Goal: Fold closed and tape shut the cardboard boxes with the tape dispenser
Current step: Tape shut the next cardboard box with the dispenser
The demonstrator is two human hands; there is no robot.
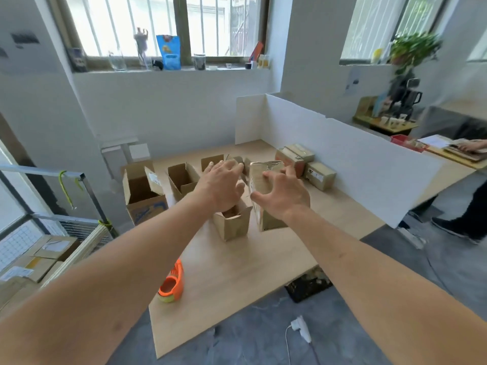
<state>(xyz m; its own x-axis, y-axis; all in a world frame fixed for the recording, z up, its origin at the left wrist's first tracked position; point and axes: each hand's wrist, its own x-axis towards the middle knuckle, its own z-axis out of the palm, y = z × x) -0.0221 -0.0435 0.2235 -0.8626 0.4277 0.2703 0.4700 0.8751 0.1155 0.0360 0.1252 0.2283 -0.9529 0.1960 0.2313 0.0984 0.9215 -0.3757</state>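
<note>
Several open cardboard boxes stand on the wooden table. My left hand hovers with spread fingers over a small open box in the middle. A taller box with a taped top stands just to its right, and my right hand is at that box's near side with fingers spread; I cannot tell whether it touches. Near the table's front left edge lies the orange tape dispenser, away from both hands.
Open boxes stand at the left back. Closed boxes are stacked against a white partition on the right. Beyond the partition another person's hand rests on a desk. Cartons lie on the floor left, a white plug below.
</note>
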